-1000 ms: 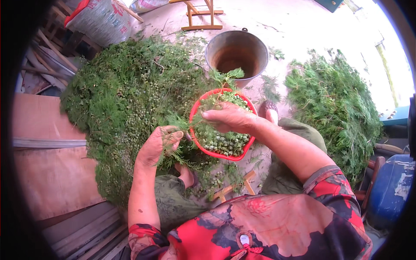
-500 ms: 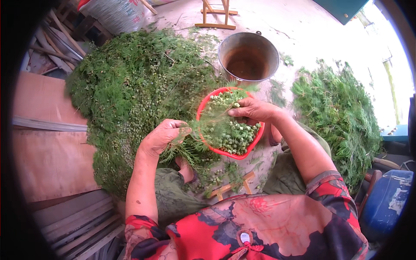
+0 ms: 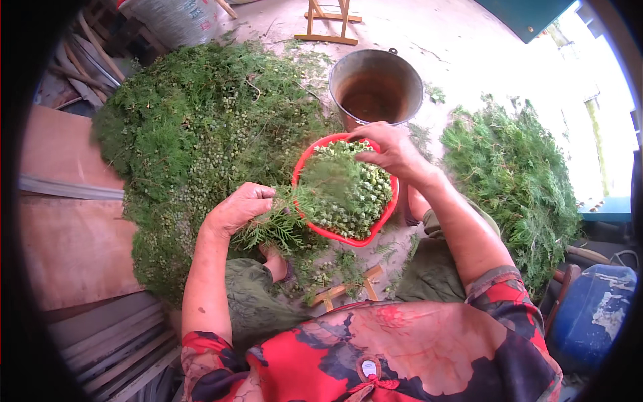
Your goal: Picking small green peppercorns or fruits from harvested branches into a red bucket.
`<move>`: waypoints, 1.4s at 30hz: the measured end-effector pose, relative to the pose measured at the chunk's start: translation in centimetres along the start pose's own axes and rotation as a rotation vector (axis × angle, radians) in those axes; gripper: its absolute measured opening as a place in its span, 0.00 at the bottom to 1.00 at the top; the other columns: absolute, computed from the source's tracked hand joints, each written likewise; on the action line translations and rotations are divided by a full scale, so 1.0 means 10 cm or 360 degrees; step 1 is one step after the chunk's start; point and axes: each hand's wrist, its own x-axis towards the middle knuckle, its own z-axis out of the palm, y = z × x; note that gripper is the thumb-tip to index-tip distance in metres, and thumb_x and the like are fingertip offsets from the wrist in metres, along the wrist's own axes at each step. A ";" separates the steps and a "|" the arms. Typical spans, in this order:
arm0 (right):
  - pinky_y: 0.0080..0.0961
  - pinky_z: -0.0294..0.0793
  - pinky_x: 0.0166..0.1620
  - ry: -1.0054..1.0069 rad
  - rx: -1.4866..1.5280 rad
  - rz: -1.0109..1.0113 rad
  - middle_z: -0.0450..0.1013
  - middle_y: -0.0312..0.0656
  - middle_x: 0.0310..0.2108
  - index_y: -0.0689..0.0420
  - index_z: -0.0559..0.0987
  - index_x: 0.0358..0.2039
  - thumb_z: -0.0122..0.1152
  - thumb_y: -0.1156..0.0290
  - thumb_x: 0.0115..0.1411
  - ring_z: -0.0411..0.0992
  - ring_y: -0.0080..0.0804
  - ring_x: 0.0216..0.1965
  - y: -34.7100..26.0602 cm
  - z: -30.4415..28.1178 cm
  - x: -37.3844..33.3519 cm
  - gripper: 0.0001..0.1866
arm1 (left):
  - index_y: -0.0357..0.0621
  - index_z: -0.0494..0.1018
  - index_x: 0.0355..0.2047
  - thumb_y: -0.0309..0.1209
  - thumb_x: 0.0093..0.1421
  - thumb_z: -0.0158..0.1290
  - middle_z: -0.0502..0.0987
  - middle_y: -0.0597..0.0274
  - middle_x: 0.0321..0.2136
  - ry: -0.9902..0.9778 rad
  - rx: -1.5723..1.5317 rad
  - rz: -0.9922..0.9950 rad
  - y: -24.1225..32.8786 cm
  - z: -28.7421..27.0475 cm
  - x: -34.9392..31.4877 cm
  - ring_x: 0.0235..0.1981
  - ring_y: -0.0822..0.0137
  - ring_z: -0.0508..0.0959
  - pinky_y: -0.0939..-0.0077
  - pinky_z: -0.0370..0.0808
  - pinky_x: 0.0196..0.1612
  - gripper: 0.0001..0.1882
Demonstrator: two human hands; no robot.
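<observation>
My left hand is closed on a leafy conifer sprig, whose flat green fronds reach over the left rim of a red plastic basin. Small pale-green cones fill the basin between my knees. Above its far right rim is my right hand, thumb and fingers apart, with nothing visible between them. Part of the foliage over the cones is blurred by motion. A large heap of cone-bearing green branches lies to the left of the basin.
A metal bucket stands just beyond the basin. Another heap of green foliage lies at the right. A wooden stand is at the far side, a blue plastic drum at the lower right, and wooden boards along the left.
My right hand has moved away from the sprig, toward the basin's far rim, and its fingers have parted. The left hand keeps its hold on the sprig. The whole view has shifted slightly.
</observation>
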 end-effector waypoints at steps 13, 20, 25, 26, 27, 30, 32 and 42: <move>0.17 0.67 0.35 -0.0569 0.1530 0.0486 0.69 0.35 0.29 0.61 0.73 0.36 0.49 0.52 0.58 0.66 0.20 0.31 -0.51 0.30 -0.04 0.22 | 0.41 0.68 0.43 0.45 0.55 0.50 0.74 0.61 0.36 0.0514 -0.0791 0.0745 0.25 0.22 0.29 0.23 0.76 0.72 0.88 0.69 0.25 0.22; 0.16 0.69 0.27 -0.0680 0.1779 0.0607 0.70 0.34 0.27 0.58 0.74 0.32 0.51 0.58 0.57 0.68 0.20 0.27 -0.55 0.49 0.08 0.16 | 0.50 0.68 0.27 0.51 0.57 0.45 0.70 0.71 0.19 0.0325 -0.0798 0.0615 0.34 0.25 0.55 0.12 0.81 0.60 0.89 0.55 0.15 0.18; 0.15 0.69 0.29 -0.0470 0.1986 0.1025 0.70 0.32 0.25 0.56 0.74 0.29 0.54 0.62 0.55 0.68 0.18 0.25 -0.54 0.48 0.10 0.11 | 0.54 0.60 0.18 0.47 0.58 0.47 0.57 0.75 0.09 0.0317 -0.1582 0.0327 0.22 0.06 0.97 0.07 0.78 0.53 0.85 0.49 0.10 0.17; 0.15 0.68 0.29 -0.0448 0.1949 0.1126 0.70 0.31 0.24 0.55 0.74 0.27 0.55 0.63 0.55 0.67 0.17 0.25 -0.51 0.46 0.10 0.09 | 0.54 0.60 0.18 0.47 0.58 0.47 0.57 0.75 0.09 0.0332 -0.1645 0.0375 0.20 0.07 1.02 0.07 0.78 0.53 0.85 0.49 0.10 0.17; 0.15 0.68 0.28 -0.0393 0.1986 0.1113 0.70 0.32 0.23 0.55 0.74 0.25 0.55 0.62 0.55 0.67 0.17 0.24 -0.50 0.47 0.08 0.10 | 0.54 0.60 0.18 0.46 0.57 0.47 0.57 0.75 0.09 0.0444 -0.1634 0.0351 0.26 0.12 1.04 0.07 0.78 0.53 0.85 0.49 0.10 0.17; 0.15 0.67 0.27 -0.0483 0.1664 0.1036 0.69 0.33 0.23 0.56 0.74 0.25 0.54 0.61 0.55 0.68 0.19 0.24 -0.39 0.40 0.04 0.12 | 0.54 0.60 0.18 0.47 0.57 0.47 0.56 0.75 0.09 0.0407 -0.1608 0.0244 0.30 0.18 1.10 0.07 0.78 0.53 0.85 0.49 0.10 0.17; 0.16 0.67 0.27 -0.0541 0.1679 0.1072 0.69 0.33 0.22 0.57 0.74 0.26 0.53 0.62 0.54 0.67 0.20 0.23 -0.39 0.37 0.01 0.11 | 0.54 0.61 0.19 0.47 0.57 0.47 0.57 0.76 0.10 0.0354 -0.1590 0.0266 0.24 0.19 1.16 0.09 0.79 0.54 0.86 0.51 0.11 0.16; 0.37 0.67 0.34 -0.0196 0.0559 0.0581 0.70 0.51 0.22 0.59 0.73 0.29 0.46 0.65 0.48 0.70 0.45 0.28 0.01 0.62 -0.10 0.13 | 0.51 0.62 0.19 0.48 0.57 0.47 0.58 0.72 0.11 0.0488 -0.1599 0.0279 0.16 -0.03 1.35 0.09 0.76 0.56 0.83 0.53 0.12 0.18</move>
